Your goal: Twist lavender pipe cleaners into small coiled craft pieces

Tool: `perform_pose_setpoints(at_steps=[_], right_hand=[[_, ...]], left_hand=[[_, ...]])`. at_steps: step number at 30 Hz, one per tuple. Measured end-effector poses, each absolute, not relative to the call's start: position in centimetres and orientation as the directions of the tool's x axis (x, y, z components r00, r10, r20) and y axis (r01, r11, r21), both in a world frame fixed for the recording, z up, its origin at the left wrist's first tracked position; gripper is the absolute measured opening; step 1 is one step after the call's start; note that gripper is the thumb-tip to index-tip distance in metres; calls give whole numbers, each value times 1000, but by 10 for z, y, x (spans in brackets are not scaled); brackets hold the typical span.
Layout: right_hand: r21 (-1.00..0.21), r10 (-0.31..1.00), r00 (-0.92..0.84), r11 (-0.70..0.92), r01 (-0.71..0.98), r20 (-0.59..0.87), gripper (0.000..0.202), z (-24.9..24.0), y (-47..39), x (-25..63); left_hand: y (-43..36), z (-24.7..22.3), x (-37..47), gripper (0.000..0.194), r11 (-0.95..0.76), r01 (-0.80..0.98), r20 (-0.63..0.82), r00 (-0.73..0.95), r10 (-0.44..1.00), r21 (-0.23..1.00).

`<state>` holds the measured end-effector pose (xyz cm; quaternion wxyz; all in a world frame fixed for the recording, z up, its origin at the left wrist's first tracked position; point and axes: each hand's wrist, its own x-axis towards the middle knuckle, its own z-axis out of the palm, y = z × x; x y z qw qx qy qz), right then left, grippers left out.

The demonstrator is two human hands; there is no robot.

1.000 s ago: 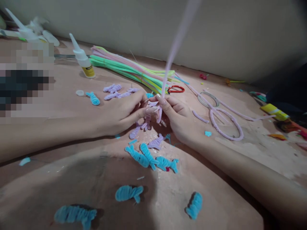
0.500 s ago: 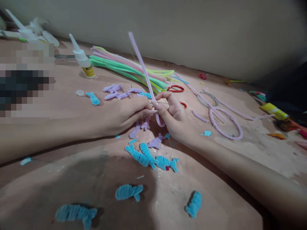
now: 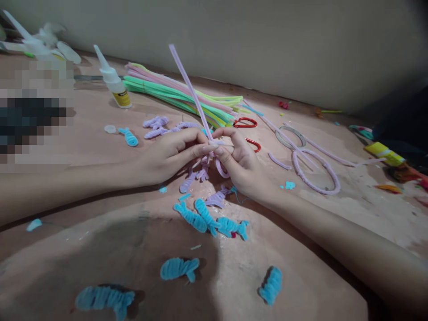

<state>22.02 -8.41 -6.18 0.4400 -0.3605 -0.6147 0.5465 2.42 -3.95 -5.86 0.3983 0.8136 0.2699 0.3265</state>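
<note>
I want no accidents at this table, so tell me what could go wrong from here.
The purple stem stands up long from the pinching left hand and right hand; its free end might catch or bend.
The red handles lie just behind the right hand and could get knocked.
The bottle stands upright on a small base, so a bump might tip it.

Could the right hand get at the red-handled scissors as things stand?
Probably: the red-handled scissors lie just beyond the right hand, with nothing seen over their exposed handle loops. Its fingers are busy with the lilac pipe cleaner, though, so some would likely need freeing first.
</note>
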Motion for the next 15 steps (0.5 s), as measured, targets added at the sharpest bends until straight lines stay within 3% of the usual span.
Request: perform_pose_setpoints(at_steps=[4,11,15], right_hand=[[-990,937,-321,123,-65,138,42,-64,-83,220],[-988,940,-302,149,-47,156,46,-66,-84,219],[-988,947,-285,125,-87,145,40,-66,-85,217]], left_hand=[[-42,-57,29,33,-402,120,225,669,708,908],[-44,-57,30,36,-468,184,263,628,732,864],[-43,-59,32,35,-425,127,266,613,744,896]])
